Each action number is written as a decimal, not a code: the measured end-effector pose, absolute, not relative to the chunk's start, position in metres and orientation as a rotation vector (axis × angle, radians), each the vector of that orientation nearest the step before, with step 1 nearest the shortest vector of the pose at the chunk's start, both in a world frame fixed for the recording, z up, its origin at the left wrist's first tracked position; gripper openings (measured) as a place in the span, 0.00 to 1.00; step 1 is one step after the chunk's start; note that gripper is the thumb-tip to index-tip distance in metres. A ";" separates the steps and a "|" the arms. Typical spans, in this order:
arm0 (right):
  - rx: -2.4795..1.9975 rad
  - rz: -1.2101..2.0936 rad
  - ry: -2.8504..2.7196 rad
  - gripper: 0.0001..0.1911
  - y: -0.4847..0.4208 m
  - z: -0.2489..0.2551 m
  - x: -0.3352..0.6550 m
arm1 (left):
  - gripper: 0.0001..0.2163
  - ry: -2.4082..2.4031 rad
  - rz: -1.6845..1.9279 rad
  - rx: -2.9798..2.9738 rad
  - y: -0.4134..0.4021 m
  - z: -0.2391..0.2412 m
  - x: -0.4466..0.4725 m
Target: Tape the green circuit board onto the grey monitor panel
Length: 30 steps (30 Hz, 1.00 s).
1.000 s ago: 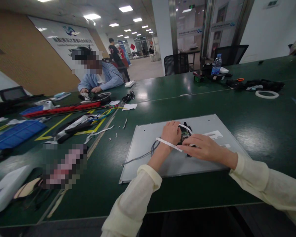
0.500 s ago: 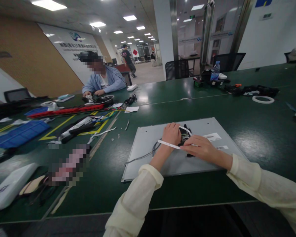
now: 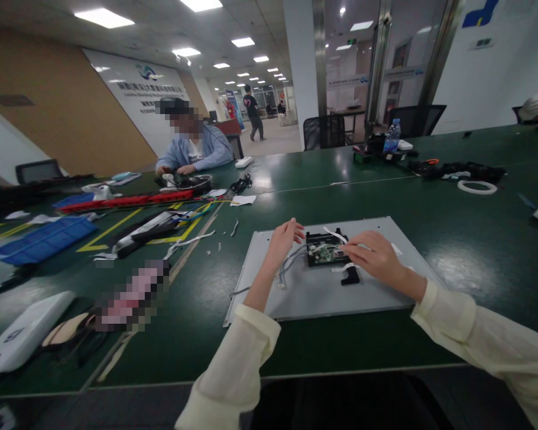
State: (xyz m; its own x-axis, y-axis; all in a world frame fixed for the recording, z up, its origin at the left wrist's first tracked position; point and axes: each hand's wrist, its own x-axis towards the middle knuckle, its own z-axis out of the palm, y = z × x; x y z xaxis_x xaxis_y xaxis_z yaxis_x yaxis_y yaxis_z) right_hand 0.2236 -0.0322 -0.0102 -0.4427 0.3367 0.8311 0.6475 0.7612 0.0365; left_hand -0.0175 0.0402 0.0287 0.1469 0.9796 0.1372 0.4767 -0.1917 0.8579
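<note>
A flat grey metal panel (image 3: pixel 291 304) lies in front of me on the table. On it sits a green circuit board (image 3: pixel 327 253) in a black frame, with grey cables (image 3: pixel 291 261) running out to the left. My right hand (image 3: pixel 372 257) is over the board's right side, thumb and fingers pinched at the end of a narrow white strip (image 3: pixel 335 235). A second white strip (image 3: pixel 344 268) shows below that hand, near a black bracket (image 3: pixel 351 276). Just left of the board, my left hand (image 3: pixel 285 239) is raised with nothing visible in it, fingers loosely bent and apart from the thumb.
Left on the green table (image 3: pixel 197 340) lie a blue tray (image 3: pixel 42 239), a white device (image 3: pixel 24 334) and white scraps (image 3: pixel 235 227). A white ring (image 3: pixel 477 187) and a water bottle (image 3: pixel 391 136) are at the right. Across the table sits a person (image 3: pixel 195 146); another person (image 3: pixel 253 113) walks behind.
My left hand has lifted off the board and moved left, uncovering it. The long white strip that stretched across my left wrist is no longer there. My right hand stays over the board's right side.
</note>
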 end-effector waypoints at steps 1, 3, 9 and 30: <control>-0.733 -0.475 -2.072 0.07 -0.032 -0.009 0.224 | 0.21 1.408 0.945 1.752 0.040 0.027 -0.022; -0.713 -0.540 -2.076 0.06 -0.030 -0.007 0.222 | 0.22 1.435 0.945 1.771 0.040 0.023 -0.029; -0.655 -0.684 -2.141 0.06 -0.023 0.005 0.208 | 0.24 1.482 0.745 1.748 0.036 0.017 -0.041; -0.599 -0.671 -2.558 0.12 -0.040 -0.005 0.119 | 0.14 1.218 0.537 1.808 0.032 0.029 -0.084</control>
State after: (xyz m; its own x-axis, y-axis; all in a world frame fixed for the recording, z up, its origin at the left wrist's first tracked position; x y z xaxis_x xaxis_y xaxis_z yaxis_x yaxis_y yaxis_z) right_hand 0.1189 -0.0402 -0.0052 -0.8158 0.2946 0.4977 0.5008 0.7902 0.3533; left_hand -0.0843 0.0318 0.0287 0.4290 0.8965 -0.1112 0.5231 -0.1462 0.8396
